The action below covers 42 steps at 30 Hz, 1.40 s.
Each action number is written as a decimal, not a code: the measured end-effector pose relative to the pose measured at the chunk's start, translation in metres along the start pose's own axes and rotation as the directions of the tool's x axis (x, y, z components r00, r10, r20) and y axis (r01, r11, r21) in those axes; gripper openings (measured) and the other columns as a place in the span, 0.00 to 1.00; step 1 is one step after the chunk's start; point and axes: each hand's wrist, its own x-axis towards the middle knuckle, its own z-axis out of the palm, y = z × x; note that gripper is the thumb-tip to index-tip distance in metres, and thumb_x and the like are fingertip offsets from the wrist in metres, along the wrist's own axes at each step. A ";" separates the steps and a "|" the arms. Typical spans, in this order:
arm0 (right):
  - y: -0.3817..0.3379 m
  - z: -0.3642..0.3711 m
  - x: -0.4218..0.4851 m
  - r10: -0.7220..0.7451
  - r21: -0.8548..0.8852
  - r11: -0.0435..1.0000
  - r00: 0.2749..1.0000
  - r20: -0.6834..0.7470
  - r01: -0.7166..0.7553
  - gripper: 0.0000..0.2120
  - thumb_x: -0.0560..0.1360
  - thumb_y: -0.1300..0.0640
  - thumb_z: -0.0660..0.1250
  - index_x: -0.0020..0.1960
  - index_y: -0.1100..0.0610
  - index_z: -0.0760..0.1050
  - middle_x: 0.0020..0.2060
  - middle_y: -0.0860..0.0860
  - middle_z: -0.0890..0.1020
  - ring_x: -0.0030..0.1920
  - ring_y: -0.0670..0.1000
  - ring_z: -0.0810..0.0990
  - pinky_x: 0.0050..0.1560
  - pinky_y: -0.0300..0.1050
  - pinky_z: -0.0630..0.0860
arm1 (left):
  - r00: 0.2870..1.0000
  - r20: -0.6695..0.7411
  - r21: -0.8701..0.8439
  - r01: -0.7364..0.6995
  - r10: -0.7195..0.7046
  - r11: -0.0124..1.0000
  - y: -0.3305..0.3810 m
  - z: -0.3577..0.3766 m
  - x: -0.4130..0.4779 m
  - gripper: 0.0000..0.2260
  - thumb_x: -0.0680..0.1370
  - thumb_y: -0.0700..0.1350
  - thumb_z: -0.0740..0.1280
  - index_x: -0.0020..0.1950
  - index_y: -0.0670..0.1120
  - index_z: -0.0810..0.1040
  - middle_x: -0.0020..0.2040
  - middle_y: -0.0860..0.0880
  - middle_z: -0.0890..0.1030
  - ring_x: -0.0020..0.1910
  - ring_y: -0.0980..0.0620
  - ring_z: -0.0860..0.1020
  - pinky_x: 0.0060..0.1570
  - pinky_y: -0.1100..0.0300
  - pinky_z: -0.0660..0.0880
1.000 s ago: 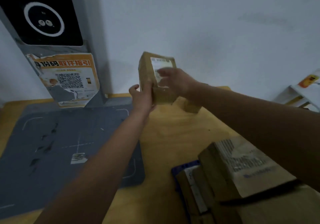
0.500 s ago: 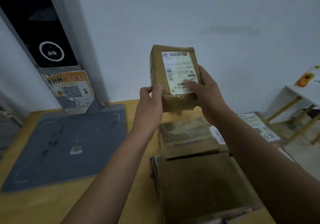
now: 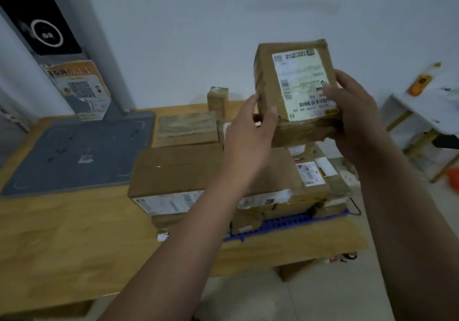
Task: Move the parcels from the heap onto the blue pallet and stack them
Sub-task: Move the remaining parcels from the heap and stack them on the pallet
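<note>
Spanning the lower view was a wooden table [image 3: 62, 233]. A grey mat [image 3: 82, 154] lay on its left part. A stack of brown boxes [image 3: 178, 169] sat on its right part, on the blue pallet [image 3: 293, 222], whose edge showed under the stack's near-right side. The parcel [image 3: 267, 77] was held upright in the air above the stack's far-right part; contact with the boxes could not be told. The left hand [image 3: 246, 144] gripped its lower left edge, fingers curled round the side. The right hand [image 3: 357, 114] gripped the right side, thumb pressed on the white label [image 3: 301, 82], which faced the camera. Label text was blurred and unreadable.
</note>
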 end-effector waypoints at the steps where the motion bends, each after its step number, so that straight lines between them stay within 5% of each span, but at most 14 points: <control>1: 0.002 -0.014 -0.005 0.031 0.018 0.999 0.999 0.015 -0.032 0.16 0.80 0.59 0.60 0.66 0.53 0.75 0.55 0.55 0.84 0.52 0.59 0.84 0.37 0.46 0.80 | 1.000 0.021 0.002 0.021 -0.021 1.000 0.000 0.013 -0.007 0.24 0.80 0.59 0.59 0.76 0.55 0.64 0.66 0.54 0.77 0.60 0.56 0.77 0.57 0.51 0.78; 6: 0.032 -0.071 -0.032 0.119 -0.014 0.993 0.993 0.010 -0.119 0.16 0.79 0.61 0.63 0.65 0.49 0.76 0.56 0.54 0.84 0.54 0.58 0.84 0.41 0.49 0.81 | 0.988 0.129 0.016 0.088 -0.090 0.996 0.005 0.065 -0.045 0.20 0.82 0.55 0.59 0.74 0.53 0.66 0.47 0.68 0.73 0.39 0.73 0.73 0.36 0.75 0.70; 8: 0.044 -0.090 -0.041 0.153 0.002 0.988 0.986 -0.059 -0.153 0.17 0.78 0.63 0.65 0.64 0.49 0.77 0.54 0.53 0.85 0.51 0.57 0.85 0.38 0.46 0.81 | 0.974 0.190 0.015 0.119 -0.120 0.993 0.004 0.082 -0.057 0.20 0.82 0.56 0.59 0.74 0.54 0.65 0.46 0.69 0.72 0.41 0.71 0.74 0.37 0.75 0.70; 12: 0.063 -0.125 -0.049 0.252 0.105 0.966 0.953 -0.167 -0.237 0.17 0.75 0.64 0.69 0.62 0.52 0.78 0.51 0.53 0.86 0.48 0.57 0.85 0.39 0.48 0.81 | 0.945 0.309 0.046 0.098 -0.107 0.994 -0.009 0.112 -0.069 0.27 0.80 0.60 0.60 0.77 0.57 0.59 0.67 0.60 0.74 0.62 0.60 0.74 0.53 0.67 0.72; 16: 0.087 -0.142 -0.049 0.344 0.105 0.939 0.912 -0.224 -0.329 0.20 0.72 0.65 0.72 0.61 0.53 0.78 0.51 0.54 0.86 0.47 0.57 0.86 0.39 0.48 0.81 | 0.936 0.326 0.202 0.071 -0.135 0.977 -0.030 0.129 -0.079 0.34 0.76 0.67 0.62 0.77 0.57 0.55 0.74 0.56 0.67 0.69 0.54 0.69 0.61 0.54 0.72; 27: 0.126 -0.133 -0.039 0.462 0.117 0.887 0.861 -0.214 -0.447 0.16 0.71 0.66 0.72 0.58 0.56 0.81 0.47 0.56 0.86 0.45 0.59 0.86 0.38 0.48 0.79 | 0.955 0.280 0.415 -0.027 -0.099 0.910 -0.064 0.130 -0.066 0.31 0.75 0.53 0.72 0.74 0.56 0.61 0.70 0.54 0.69 0.66 0.53 0.70 0.60 0.55 0.73; 32: 0.133 -0.130 -0.031 0.475 0.131 0.880 0.856 -0.204 -0.457 0.11 0.72 0.67 0.71 0.52 0.56 0.82 0.46 0.59 0.86 0.45 0.61 0.86 0.49 0.55 0.81 | 0.969 0.244 0.495 -0.162 0.042 0.854 -0.074 0.124 -0.065 0.27 0.75 0.51 0.72 0.72 0.55 0.67 0.63 0.54 0.72 0.59 0.55 0.74 0.52 0.59 0.75; 42: 0.140 -0.128 -0.025 0.486 0.167 0.871 0.859 -0.161 -0.462 0.11 0.74 0.67 0.67 0.55 0.58 0.81 0.49 0.61 0.85 0.48 0.62 0.85 0.52 0.57 0.80 | 0.981 0.182 0.404 -0.131 0.060 0.905 -0.088 0.121 -0.061 0.25 0.73 0.48 0.75 0.68 0.54 0.72 0.61 0.55 0.73 0.58 0.58 0.75 0.54 0.63 0.75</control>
